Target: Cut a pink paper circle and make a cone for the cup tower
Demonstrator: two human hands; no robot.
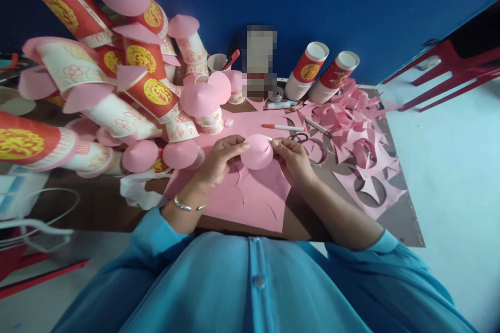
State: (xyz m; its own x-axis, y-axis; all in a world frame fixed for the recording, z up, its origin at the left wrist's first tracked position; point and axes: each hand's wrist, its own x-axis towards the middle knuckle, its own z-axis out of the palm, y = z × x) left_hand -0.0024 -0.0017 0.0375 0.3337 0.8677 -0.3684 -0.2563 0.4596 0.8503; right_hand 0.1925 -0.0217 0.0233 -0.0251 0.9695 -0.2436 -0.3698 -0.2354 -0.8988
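Observation:
A small round pink paper disc (255, 153) is stretched between my two hands, above a pink paper sheet (250, 210). My left hand (222, 160) pinches its left edge between thumb and fingers. At its upper right edge, beside a short dark slit, my right hand (295, 160) grips it. A tiny white bit shows at the right fingertips; I cannot make out what it is. Just beyond the disc lies a white pen with a red tip (283, 127). Black-handled scissors (299, 138) rest beside my right hand, partly hidden.
Paper-cup towers with pink cone tops (152, 96) crowd the left. Two stacks of cups (307, 70) stand near the blue wall. Pink paper scraps (351, 130) cover the table's right side. A glue tube (281, 105) and tape roll (276, 93) lie at the back.

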